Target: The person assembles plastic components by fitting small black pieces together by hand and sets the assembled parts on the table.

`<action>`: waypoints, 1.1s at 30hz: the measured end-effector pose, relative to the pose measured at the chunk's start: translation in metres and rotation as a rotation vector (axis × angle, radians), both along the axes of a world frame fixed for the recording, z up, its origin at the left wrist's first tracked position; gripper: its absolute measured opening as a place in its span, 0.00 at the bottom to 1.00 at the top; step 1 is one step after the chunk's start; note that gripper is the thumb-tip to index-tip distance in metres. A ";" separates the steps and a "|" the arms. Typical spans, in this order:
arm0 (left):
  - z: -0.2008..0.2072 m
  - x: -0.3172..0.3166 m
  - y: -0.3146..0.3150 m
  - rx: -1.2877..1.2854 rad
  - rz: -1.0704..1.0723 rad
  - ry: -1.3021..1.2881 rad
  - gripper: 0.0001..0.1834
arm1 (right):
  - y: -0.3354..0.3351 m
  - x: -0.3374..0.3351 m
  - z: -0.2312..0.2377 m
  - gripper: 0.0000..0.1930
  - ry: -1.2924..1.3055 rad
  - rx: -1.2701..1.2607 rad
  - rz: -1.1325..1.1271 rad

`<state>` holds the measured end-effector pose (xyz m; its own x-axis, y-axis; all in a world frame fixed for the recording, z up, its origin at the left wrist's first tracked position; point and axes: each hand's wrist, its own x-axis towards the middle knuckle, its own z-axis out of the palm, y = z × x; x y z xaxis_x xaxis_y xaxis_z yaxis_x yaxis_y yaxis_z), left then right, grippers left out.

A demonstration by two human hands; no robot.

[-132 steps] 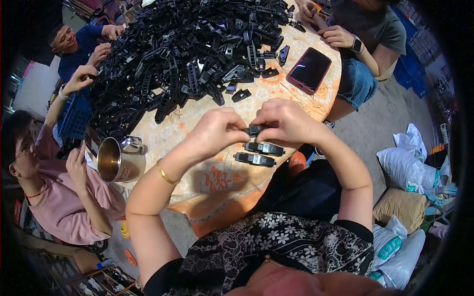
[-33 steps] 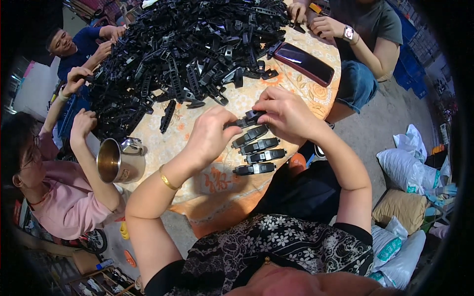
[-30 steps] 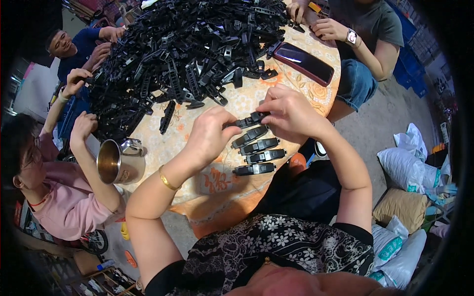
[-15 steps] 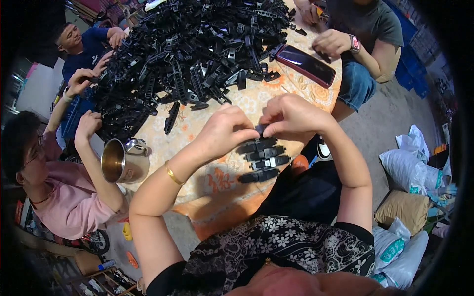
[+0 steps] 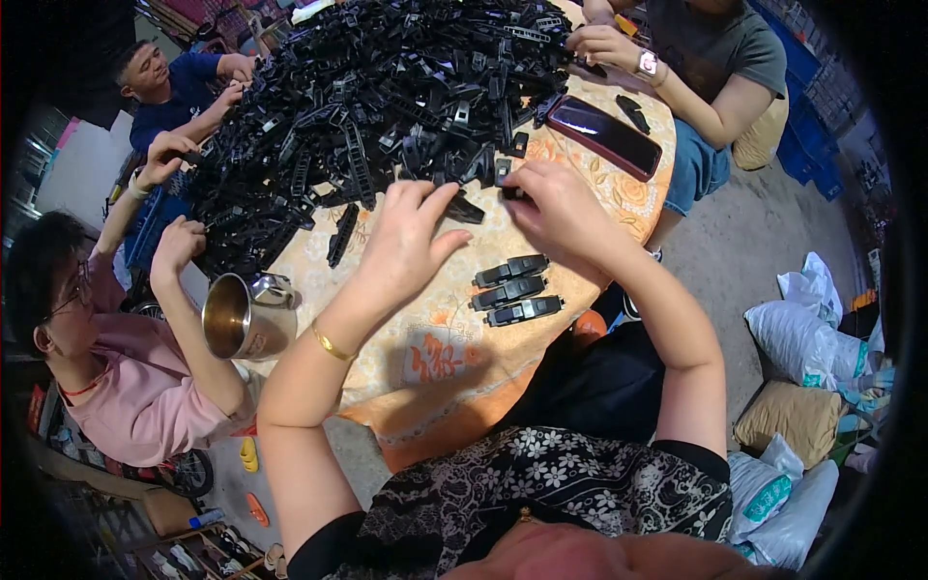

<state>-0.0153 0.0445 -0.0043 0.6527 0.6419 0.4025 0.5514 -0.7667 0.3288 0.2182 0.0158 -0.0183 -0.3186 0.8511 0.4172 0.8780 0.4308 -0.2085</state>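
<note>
My left hand [image 5: 411, 237] is open at the near edge of a large pile of black plastic parts [image 5: 377, 106], thumb and fingers apart. Just beyond its fingertips lies a pointed black part [image 5: 466, 210]; whether they touch it I cannot tell. My right hand [image 5: 556, 208] has its fingers closed on a small black plastic part [image 5: 512, 193], mostly hidden under them. A small black piece with a grey face [image 5: 503, 172] is right by those fingertips. Below the hands, three long black clip-like pieces [image 5: 509, 291] lie side by side on the patterned tablecloth [image 5: 435, 324].
A steel mug [image 5: 246, 314] stands at the left table edge. A dark phone in a red case [image 5: 604, 138] lies right of the pile. Co-workers sit at left and far right, hands at the pile. White sacks [image 5: 802, 333] rest on the floor at right.
My hands, together over the row of black pieces before, have parted and moved up to the pile's edge. The row now lies uncovered. The far-right co-worker's watch hand has shifted toward the pile.
</note>
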 end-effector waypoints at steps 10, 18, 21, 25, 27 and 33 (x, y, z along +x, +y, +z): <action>0.008 -0.021 0.021 -0.087 -0.063 -0.014 0.15 | -0.028 0.009 0.002 0.15 0.495 -0.458 0.154; 0.008 -0.017 0.019 -0.224 -0.008 0.118 0.15 | -0.038 0.007 0.009 0.13 0.335 -0.401 0.187; 0.006 -0.014 0.019 -0.225 0.006 0.021 0.15 | -0.037 0.006 0.009 0.13 0.376 -0.412 0.294; 0.008 -0.006 0.014 -0.696 0.011 -0.617 0.26 | -0.041 0.008 0.013 0.13 0.270 -0.388 0.254; 0.009 0.001 0.001 -0.971 -0.144 -0.867 0.34 | -0.044 0.009 0.016 0.14 0.221 -0.387 0.256; -0.013 0.021 -0.025 -0.988 -0.098 -0.546 0.14 | -0.048 0.021 0.038 0.13 0.191 -0.499 0.276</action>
